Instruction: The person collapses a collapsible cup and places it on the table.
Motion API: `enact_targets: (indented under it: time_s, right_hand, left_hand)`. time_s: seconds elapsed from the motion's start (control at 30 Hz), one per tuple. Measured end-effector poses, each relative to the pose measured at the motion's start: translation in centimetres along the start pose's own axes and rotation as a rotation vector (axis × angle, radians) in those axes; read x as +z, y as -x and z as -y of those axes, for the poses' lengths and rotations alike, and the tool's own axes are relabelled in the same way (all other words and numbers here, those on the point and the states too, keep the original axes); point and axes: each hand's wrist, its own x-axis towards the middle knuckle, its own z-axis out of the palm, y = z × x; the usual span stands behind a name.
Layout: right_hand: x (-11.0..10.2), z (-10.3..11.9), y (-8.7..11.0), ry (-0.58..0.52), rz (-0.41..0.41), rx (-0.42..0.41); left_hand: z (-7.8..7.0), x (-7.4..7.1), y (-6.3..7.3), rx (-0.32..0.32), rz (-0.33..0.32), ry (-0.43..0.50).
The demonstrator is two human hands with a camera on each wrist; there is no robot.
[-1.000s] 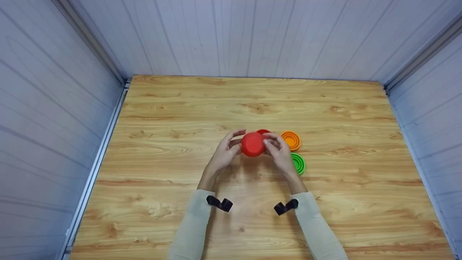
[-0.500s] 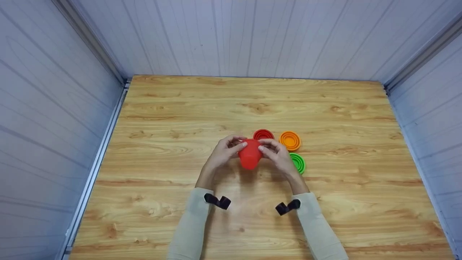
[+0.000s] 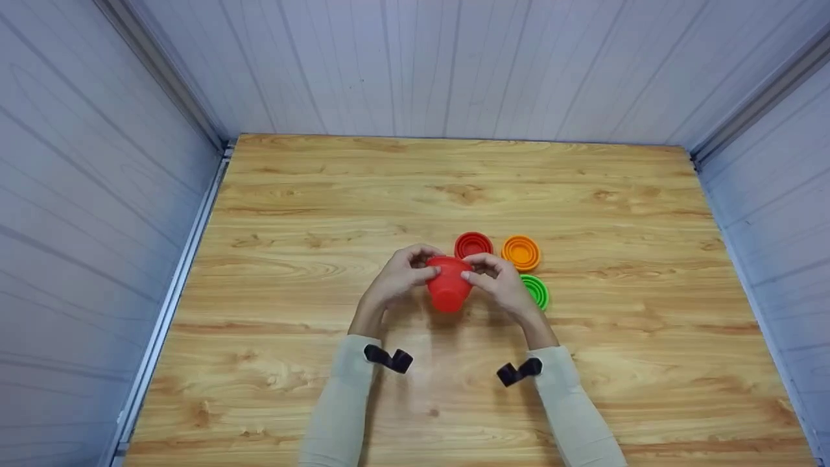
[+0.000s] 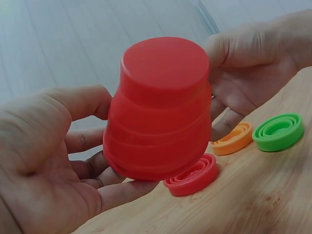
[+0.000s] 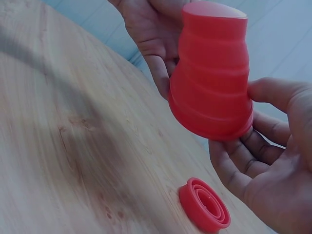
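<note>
A red collapsible cup [image 3: 449, 285], drawn out to its full ringed height, is held above the table between both hands. Its flat base points toward the person, and its wider rim faces away in the head view. My left hand [image 3: 403, 275] grips the cup's left side near the rim, thumb on the wall and fingers curled under the edge. On the opposite side my right hand [image 3: 499, 282] pinches it the same way. In the left wrist view the cup [image 4: 158, 112] shows its smooth round base; the inside is hidden.
Just beyond the hands lies a flattened red collapsible cup [image 3: 473, 235]. An orange one [image 3: 521, 253] lies to its right, and a green one [image 3: 537, 292] is partly covered by the right hand. White panels [image 3: 415, 65] wall the wooden table [image 3: 292, 324].
The held cup has tilted, its base swinging down toward the person, so its side wall now shows. Both hands have shifted slightly nearer the person, uncovering more of the flattened red cup.
</note>
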Motion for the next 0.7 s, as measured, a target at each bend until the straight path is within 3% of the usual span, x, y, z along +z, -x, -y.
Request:
enact_targets:
  time_s: [0.37,0.7]
  right_hand:
    - [0.69,0.80,0.37,0.119,-0.041,-0.039]
    - [0.54,1.16,0.55,0.166,-0.074,-0.046]
  left_hand:
    - [0.70,0.04,-0.20,0.026,-0.002,-0.055]
    - [0.97,-0.65,0.25,0.003,0.108,0.109]
